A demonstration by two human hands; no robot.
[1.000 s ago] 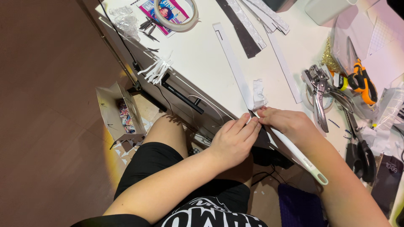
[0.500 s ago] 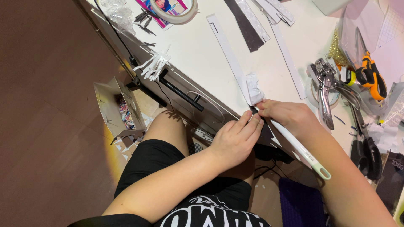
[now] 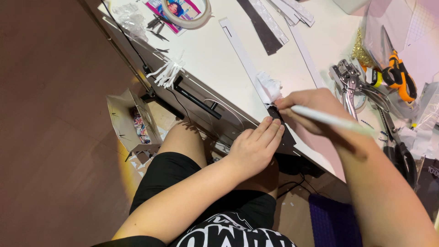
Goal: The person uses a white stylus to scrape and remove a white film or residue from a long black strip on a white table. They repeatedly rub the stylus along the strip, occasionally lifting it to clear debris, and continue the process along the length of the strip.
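My left hand (image 3: 254, 147) lies flat at the near edge of the white desk (image 3: 215, 55), its fingers pressing on a dark strip (image 3: 280, 123). My right hand (image 3: 310, 106) grips a long white pen-like tool (image 3: 331, 120) whose tip meets the dark strip beside my left fingertips. A crumpled bit of white tissue (image 3: 270, 88) sits just beyond the tip, on a long white strip (image 3: 242, 52) that runs away across the desk.
A roll of tape (image 3: 186, 13), dark and white strips (image 3: 267, 23), metal punch pliers (image 3: 351, 80) and an orange-handled cutter (image 3: 398, 75) lie on the desk. White shreds (image 3: 168, 73) hang at its edge. An open paper bag (image 3: 130, 121) stands on the floor.
My right hand has turned so the white tool now points to the right and lies flatter. My left hand stays on the dark strip. The camera has tilted slightly.
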